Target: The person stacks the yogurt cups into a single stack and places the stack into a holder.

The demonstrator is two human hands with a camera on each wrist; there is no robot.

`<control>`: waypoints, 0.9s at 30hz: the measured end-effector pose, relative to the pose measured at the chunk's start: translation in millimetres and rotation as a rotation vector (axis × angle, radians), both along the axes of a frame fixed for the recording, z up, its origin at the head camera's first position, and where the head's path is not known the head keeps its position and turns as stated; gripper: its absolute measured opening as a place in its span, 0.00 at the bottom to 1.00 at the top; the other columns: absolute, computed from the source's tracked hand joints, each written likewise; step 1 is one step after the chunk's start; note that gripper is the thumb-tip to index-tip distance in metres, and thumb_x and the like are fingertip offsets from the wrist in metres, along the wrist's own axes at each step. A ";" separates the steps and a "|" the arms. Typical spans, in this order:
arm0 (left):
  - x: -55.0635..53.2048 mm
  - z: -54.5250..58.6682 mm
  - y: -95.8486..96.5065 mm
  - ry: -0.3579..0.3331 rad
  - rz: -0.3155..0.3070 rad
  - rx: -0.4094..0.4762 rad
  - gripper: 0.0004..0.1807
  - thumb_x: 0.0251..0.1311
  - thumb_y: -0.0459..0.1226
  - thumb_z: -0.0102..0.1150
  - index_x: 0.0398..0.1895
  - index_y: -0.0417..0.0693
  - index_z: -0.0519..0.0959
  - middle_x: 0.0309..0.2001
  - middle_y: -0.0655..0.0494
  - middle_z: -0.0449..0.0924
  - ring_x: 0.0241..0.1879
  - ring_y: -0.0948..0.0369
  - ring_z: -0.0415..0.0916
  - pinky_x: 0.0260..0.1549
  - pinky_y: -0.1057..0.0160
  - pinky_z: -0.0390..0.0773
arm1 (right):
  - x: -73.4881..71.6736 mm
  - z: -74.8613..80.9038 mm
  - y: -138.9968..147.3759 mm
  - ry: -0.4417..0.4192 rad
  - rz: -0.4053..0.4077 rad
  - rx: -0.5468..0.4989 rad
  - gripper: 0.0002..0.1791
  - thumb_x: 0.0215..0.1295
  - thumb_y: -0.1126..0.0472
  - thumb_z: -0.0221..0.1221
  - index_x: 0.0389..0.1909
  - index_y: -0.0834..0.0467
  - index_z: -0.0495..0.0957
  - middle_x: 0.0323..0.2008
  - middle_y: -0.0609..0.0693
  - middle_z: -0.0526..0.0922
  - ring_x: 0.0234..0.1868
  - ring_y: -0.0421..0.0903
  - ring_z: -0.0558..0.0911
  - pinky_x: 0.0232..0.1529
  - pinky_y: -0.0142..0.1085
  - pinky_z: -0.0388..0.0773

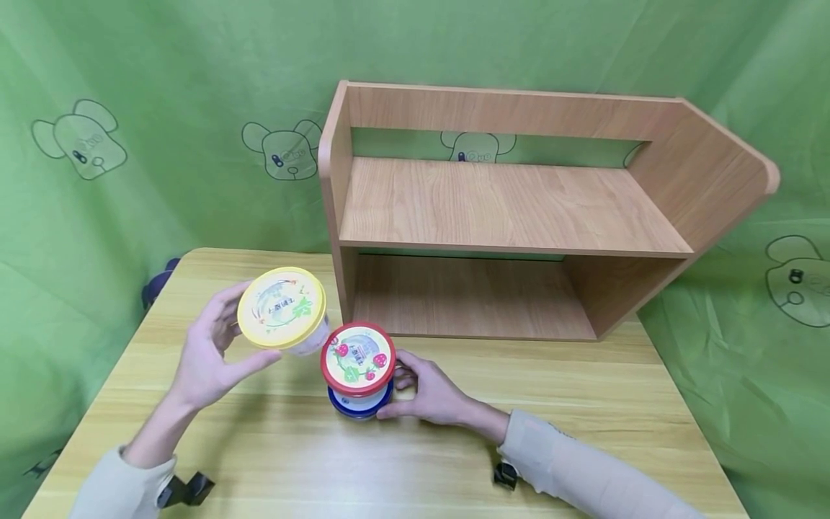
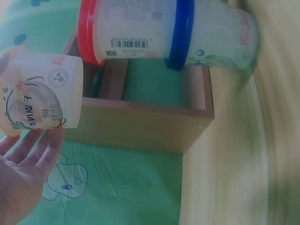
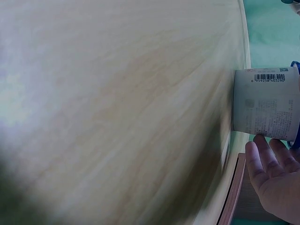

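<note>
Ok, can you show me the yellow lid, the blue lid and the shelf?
Yellow lid [image 1: 282,308]: head view, middle of its top.
Blue lid [image 2: 181,35]: left wrist view, its side.
Shelf [image 1: 512,205]: head view, bare upper board.

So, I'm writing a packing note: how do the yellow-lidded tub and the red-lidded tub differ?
The yellow-lidded tub is held by the left hand; the red-lidded tub is stacked on the blue-lidded tub. The red-lidded tub's top has printed strawberries; the yellow-lidded tub's shows none. Both are round, pale-sided and lidded.
</note>
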State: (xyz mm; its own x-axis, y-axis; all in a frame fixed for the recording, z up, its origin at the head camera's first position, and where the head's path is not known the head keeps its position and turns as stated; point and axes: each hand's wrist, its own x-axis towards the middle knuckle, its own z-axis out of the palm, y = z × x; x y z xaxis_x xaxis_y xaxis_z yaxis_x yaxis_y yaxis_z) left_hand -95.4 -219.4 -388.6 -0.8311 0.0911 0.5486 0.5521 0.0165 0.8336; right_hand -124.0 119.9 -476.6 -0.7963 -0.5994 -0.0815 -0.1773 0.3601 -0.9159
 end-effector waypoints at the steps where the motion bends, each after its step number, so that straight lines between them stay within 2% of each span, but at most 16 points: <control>1: 0.2 0.8 0.6 0.003 -0.003 0.000 0.53 0.35 0.09 0.69 0.74 0.32 0.67 0.65 0.59 0.83 0.62 0.68 0.81 0.54 0.75 0.83 | -0.1 -0.2 0.0 0.002 0.000 0.001 0.49 0.54 0.54 0.81 0.76 0.52 0.67 0.61 0.47 0.85 0.57 0.45 0.84 0.66 0.48 0.84; 8: 0.4 7.9 5.4 -0.005 -0.029 -0.084 0.53 0.38 0.11 0.71 0.75 0.33 0.65 0.66 0.65 0.81 0.63 0.70 0.79 0.55 0.76 0.82 | -0.2 -0.9 0.2 0.003 0.004 -0.003 0.49 0.55 0.53 0.80 0.76 0.52 0.67 0.61 0.47 0.85 0.58 0.44 0.84 0.65 0.47 0.85; 15: 0.3 12.3 15.2 -0.026 -0.040 -0.136 0.53 0.38 0.14 0.74 0.74 0.33 0.66 0.67 0.67 0.80 0.63 0.70 0.78 0.55 0.75 0.82 | 0.2 -0.4 -0.2 0.007 0.009 -0.019 0.48 0.54 0.55 0.81 0.75 0.53 0.68 0.60 0.48 0.86 0.57 0.45 0.85 0.65 0.45 0.85; 27: -0.9 13.5 32.2 -0.010 -0.087 -0.208 0.51 0.39 0.18 0.77 0.74 0.34 0.67 0.67 0.67 0.80 0.62 0.69 0.80 0.54 0.73 0.84 | -1.0 -3.2 0.5 0.015 0.020 -0.034 0.46 0.54 0.56 0.81 0.73 0.53 0.70 0.59 0.47 0.86 0.57 0.45 0.85 0.64 0.44 0.85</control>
